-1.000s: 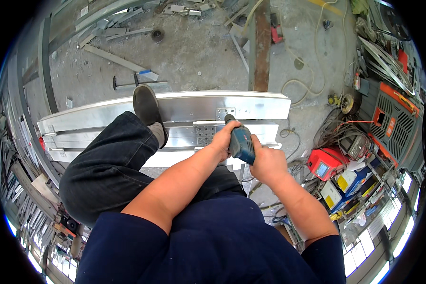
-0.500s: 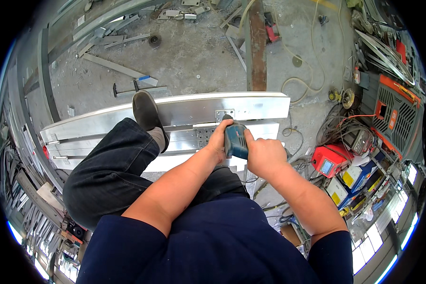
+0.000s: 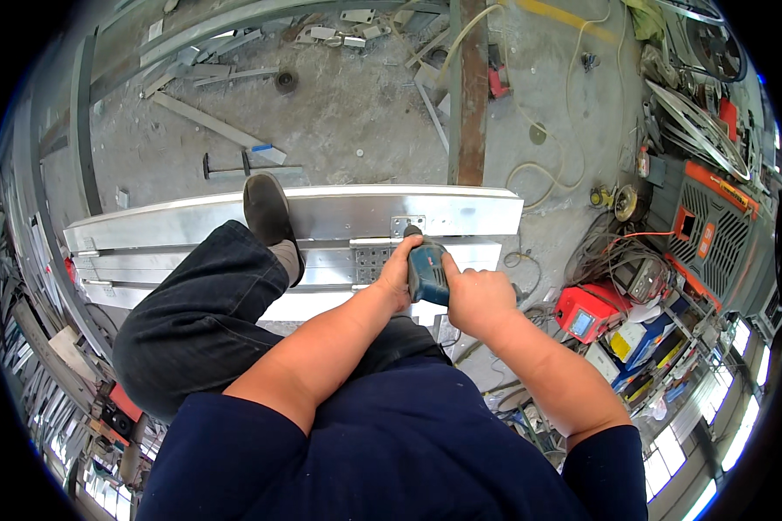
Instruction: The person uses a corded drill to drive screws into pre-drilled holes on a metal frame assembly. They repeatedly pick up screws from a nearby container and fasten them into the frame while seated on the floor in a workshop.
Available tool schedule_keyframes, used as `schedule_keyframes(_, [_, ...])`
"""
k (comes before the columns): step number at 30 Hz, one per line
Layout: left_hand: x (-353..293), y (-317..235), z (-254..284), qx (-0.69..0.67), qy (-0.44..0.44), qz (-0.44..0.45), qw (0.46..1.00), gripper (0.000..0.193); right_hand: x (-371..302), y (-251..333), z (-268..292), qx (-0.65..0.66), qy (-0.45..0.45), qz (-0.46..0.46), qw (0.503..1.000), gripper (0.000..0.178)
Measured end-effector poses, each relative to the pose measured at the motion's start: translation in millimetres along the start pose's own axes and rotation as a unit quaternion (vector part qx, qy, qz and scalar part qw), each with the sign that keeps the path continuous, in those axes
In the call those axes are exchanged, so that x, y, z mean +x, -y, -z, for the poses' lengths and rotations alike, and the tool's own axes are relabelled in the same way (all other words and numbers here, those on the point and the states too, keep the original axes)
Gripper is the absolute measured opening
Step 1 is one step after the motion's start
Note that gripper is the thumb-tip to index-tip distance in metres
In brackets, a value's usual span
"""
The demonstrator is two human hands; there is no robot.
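Note:
A blue-green power drill (image 3: pixel 427 276) is held in both my hands over the metal beams. My left hand (image 3: pixel 398 274) is closed around its front left side, near the dark chuck (image 3: pixel 413 232). The rear of the drill is wrapped by my right hand (image 3: pixel 480 300), its thumb and fingers on the housing. The chuck points at a small hinge plate with holes (image 3: pixel 407 222) on the long silvery metal beam (image 3: pixel 339 214); the tip's contact is too small to make out. Left of the drill, a larger perforated plate (image 3: pixel 373 262) lies on the second beam. My shoe (image 3: pixel 268 210) rests on the beams.
A rusty steel post (image 3: pixel 469 113) runs away beyond the beams. A pale hose (image 3: pixel 539 174) curls over the floor. At right stand a red machine with a screen (image 3: pixel 582 317), tangled cables (image 3: pixel 601 247) and an orange-and-grey machine (image 3: pixel 712 230). Metal offcuts (image 3: pixel 208 122) lie at far left.
The whole view has shifted a little, so the beams and floor sit lower. Both hands keep their hold on the drill, and its chuck stays at the hinge plate.

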State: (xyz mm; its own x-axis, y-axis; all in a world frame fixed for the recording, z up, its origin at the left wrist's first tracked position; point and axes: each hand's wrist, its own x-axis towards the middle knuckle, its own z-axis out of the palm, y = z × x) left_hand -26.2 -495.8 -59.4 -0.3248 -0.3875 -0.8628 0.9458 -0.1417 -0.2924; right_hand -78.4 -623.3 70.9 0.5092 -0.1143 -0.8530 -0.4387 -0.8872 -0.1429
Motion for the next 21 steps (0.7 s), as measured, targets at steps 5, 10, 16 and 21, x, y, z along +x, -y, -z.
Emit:
schedule_keyframes(5, [1,-1,-8,0.055,-0.053,-0.009,0.997,0.047,3,-9,-3,-0.005,-0.017,0.008,1.0,0.067])
schedule_keyframes(10, [1,-3,-8,0.073,-0.062,0.009,0.995,0.047,6,-10,2,-0.006,-0.007,0.003,1.0,0.066])
schedule_keyframes(16, [13,6,3,-0.004,-0.005,-0.008,1.0,0.048,2,-5,-2,-0.012,-0.004,-0.001,1.0,0.068])
schedule_keyframes(21, [8,3,3,-0.01,-0.004,0.001,1.0,0.045,2,-6,-4,-0.012,-0.013,0.005,1.0,0.069])
